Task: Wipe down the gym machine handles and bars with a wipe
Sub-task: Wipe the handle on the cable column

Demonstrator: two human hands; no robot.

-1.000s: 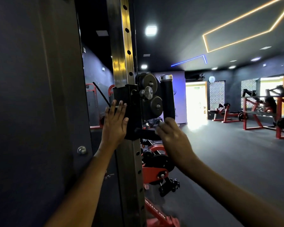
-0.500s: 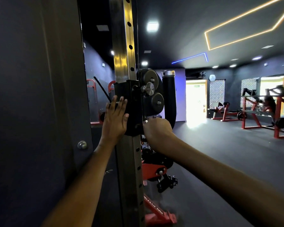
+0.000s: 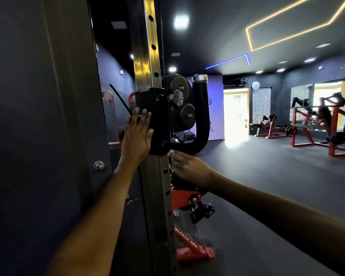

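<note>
Two hands on rack. Left hand (image 3: 136, 136): fingers straight, flat against black bracket (image 3: 150, 108) clamped on steel post (image 3: 147, 46). Right hand (image 3: 189, 168): just under curved black handle (image 3: 202, 120), fingers blurred, pinching small white wipe (image 3: 170, 152) against handle's underside. Silver knob (image 3: 177, 97) between two black rollers (image 3: 178, 83). Red machines (image 3: 315, 126) well apart, far right.

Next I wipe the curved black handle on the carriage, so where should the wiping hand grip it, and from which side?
Probably the upright stretch of the curved black handle, taken from the open right side: it stands clear, while the pulley wheels crowd its left.
</note>
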